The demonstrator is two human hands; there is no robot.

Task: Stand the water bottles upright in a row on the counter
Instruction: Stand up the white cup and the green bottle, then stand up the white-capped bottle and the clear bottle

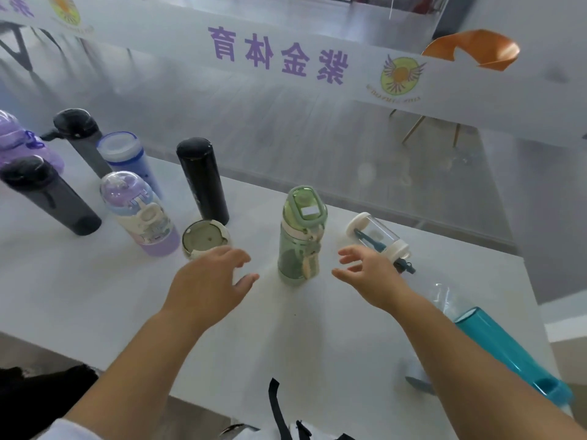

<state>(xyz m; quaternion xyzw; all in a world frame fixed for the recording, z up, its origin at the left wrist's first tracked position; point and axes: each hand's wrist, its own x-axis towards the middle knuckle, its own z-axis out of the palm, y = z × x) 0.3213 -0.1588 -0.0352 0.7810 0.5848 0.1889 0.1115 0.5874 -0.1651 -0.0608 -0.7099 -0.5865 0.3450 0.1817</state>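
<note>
A green bottle [300,236] stands upright in the middle of the white counter [95,290]. My left hand [209,281] hovers open just left of it, and my right hand [371,274] hovers open just right of it; neither touches it. A clear bottle with white ends [378,236] lies on its side behind my right hand. A teal bottle [505,347] lies on its side at the right edge. Upright at the left stand a black flask [203,179], a purple cartoon bottle [139,214], a pale green-lidded bottle [205,239] partly hidden by my left hand, and several others.
More upright bottles crowd the far left: two dark grey ones [50,198], a blue-white one [127,157] and a purple one [19,138]. A glass wall with purple lettering [279,55] runs behind the counter. A black strap [276,408] hangs at the near edge.
</note>
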